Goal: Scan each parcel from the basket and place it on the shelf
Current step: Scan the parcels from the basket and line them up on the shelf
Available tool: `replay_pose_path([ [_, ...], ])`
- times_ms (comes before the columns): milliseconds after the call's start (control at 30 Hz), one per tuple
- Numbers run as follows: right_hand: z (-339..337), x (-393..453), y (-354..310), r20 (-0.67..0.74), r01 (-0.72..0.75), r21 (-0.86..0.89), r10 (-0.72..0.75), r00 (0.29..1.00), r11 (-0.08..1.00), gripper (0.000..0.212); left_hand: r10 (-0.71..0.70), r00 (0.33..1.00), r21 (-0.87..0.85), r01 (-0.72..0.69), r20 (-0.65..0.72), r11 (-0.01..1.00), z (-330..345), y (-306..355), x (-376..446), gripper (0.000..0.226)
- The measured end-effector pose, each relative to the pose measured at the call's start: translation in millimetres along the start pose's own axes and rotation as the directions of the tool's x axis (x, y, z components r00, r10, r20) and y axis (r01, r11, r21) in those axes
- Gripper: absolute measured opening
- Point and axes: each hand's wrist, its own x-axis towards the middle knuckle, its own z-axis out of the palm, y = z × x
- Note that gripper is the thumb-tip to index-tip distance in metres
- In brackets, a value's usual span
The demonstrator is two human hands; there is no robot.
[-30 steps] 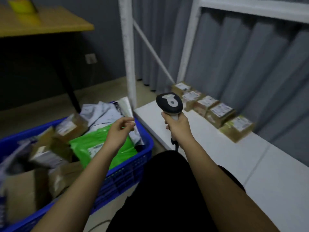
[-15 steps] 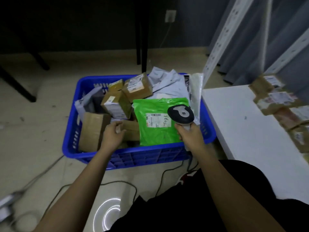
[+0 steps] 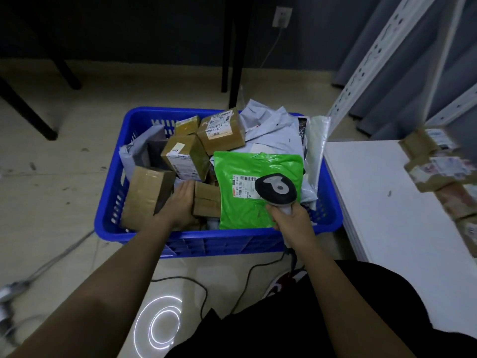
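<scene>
Left hand [image 3: 180,202] reaching into the basket [image 3: 111,210], fingers straight and flat, lying against the left side of a small brown box [image 3: 206,200] low in the near part of the pile; nothing gripped yet. Right hand [image 3: 291,218] wrapped round the handle of the scanner [image 3: 277,189], its head hovering over the label of the green mailer [image 3: 258,187].

Small box: probably light and stiff, taped cardboard, so slick on the tape and grippy on the bare board. Best taken across its two opposite sides, thumb one side, fingers the other, then lifted straight up, since wedged between a larger taped carton [image 3: 147,195] on the left and the mailer on the right.

Green mailer: soft, floppy plastic, likely slippery; better pinched at an edge or scooped from beneath, label kept flat for scanning.

Farther in, more brown boxes and grey poly bags. To the right, the white shelf [image 3: 374,202], with a row of parcels [image 3: 436,171] along its right side, blurred.
</scene>
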Motion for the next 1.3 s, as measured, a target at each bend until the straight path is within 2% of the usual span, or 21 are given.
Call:
replay_pose_path([
  [67, -2, -1, 1, -0.011, 0.0, 0.0, 0.0, 1.0, 1.0, 0.013, 0.03, 1.0, 0.009, -0.03, 0.002, 1.0, -4, 3, -4, 0.104],
  [133, -3, -1, 3, -0.026, 0.001, 0.013, 0.0, 1.0, 1.0, 0.014, -0.01, 0.998, -0.08, 0.006, -0.056, 0.997, -10, 5, -10, 0.099],
  [200, -4, 0, 4, -0.042, 0.009, 0.018, -0.008, 0.999, 1.0, 0.015, -0.153, 0.966, -0.382, 0.064, -0.207, 0.922, -25, 18, -25, 0.088],
  [267, -3, 1, 2, -0.05, 0.014, 0.042, -0.012, 0.999, 0.999, 0.016, -0.353, 0.876, -0.72, 0.011, -0.327, 0.694, -41, 38, -45, 0.057],
  [300, -3, 1, 1, -0.054, 0.019, 0.057, -0.016, 0.998, 0.998, 0.016, -0.419, 0.863, -0.834, -0.005, -0.282, 0.552, -47, 48, -55, 0.04],
  [367, -2, 0, -1, -0.066, 0.031, 0.099, -0.025, 0.998, 0.995, 0.015, -0.401, 0.914, -0.955, 0.067, -0.058, 0.29, -47, 57, -70, 0.038],
  [433, -2, -1, -3, -0.066, 0.021, 0.161, -0.011, 0.998, 0.987, 0.007, -0.354, 0.931, -0.964, 0.171, 0.091, 0.202, -42, 67, -80, 0.052],
  [567, -3, -5, -8, -0.024, -0.024, 0.339, 0.035, 0.999, 0.94, 0.017, -0.292, 0.945, -0.961, 0.205, 0.145, 0.185, -27, 91, -84, 0.048],
  [633, -6, -6, -7, -0.066, -0.015, 0.405, 0.046, 0.997, 0.914, 0.029, -0.251, 0.959, -0.965, 0.185, 0.134, 0.188, -24, 106, -83, 0.04],
  [667, -9, -6, -7, -0.106, -0.005, 0.438, 0.057, 0.993, 0.899, 0.035, -0.238, 0.962, -0.963, 0.181, 0.131, 0.2, -24, 110, -81, 0.035],
  [733, -18, -4, -8, -0.19, 0.029, 0.497, 0.076, 0.979, 0.867, 0.044, -0.214, 0.969, -0.935, 0.185, 0.122, 0.303, -25, 114, -75, 0.03],
  [767, -23, -3, -8, -0.217, 0.041, 0.523, 0.086, 0.972, 0.851, 0.045, -0.193, 0.974, -0.906, 0.183, 0.116, 0.381, -28, 116, -72, 0.035],
  [833, -30, 0, -4, -0.222, 0.058, 0.532, 0.073, 0.972, 0.844, 0.04, -0.099, 0.987, -0.834, 0.16, 0.126, 0.528, -31, 112, -66, 0.066],
  [900, -30, 1, 4, -0.172, 0.015, 0.476, 0.077, 0.982, 0.879, 0.048, -0.04, 0.987, -0.779, 0.146, 0.154, 0.609, -32, 112, -59, 0.101],
  [933, -28, 2, 7, -0.139, -0.021, 0.423, 0.088, 0.986, 0.906, 0.059, -0.059, 0.989, -0.774, 0.141, 0.133, 0.617, -30, 117, -56, 0.108],
  [967, -27, 2, 9, -0.113, -0.049, 0.381, 0.099, 0.989, 0.923, 0.064, -0.118, 0.989, -0.785, 0.141, 0.088, 0.603, -28, 122, -53, 0.105],
  [1033, -26, 4, 12, -0.131, -0.043, 0.339, 0.093, 0.987, 0.94, 0.05, -0.26, 0.965, -0.834, 0.12, -0.028, 0.538, -24, 135, -49, 0.074],
  [1100, -27, 5, 14, -0.154, -0.024, 0.363, 0.085, 0.984, 0.931, 0.046, -0.339, 0.938, -0.846, 0.128, -0.065, 0.517, -20, 142, -43, 0.051],
  [1167, -26, 5, 16, -0.166, -0.016, 0.395, 0.088, 0.982, 0.919, 0.051, -0.299, 0.954, -0.867, 0.145, -0.005, 0.476, -16, 140, -40, 0.049],
  [1233, -28, 5, 16, -0.18, -0.033, 0.426, 0.121, 0.976, 0.904, 0.049, -0.174, 0.981, -0.899, 0.156, 0.09, 0.41, -12, 134, -42, 0.051],
  [1300, -33, 6, 16, -0.176, -0.064, 0.439, 0.155, 0.972, 0.896, 0.043, -0.049, 0.986, -0.905, 0.168, 0.162, 0.39, -4, 129, -46, 0.057],
])
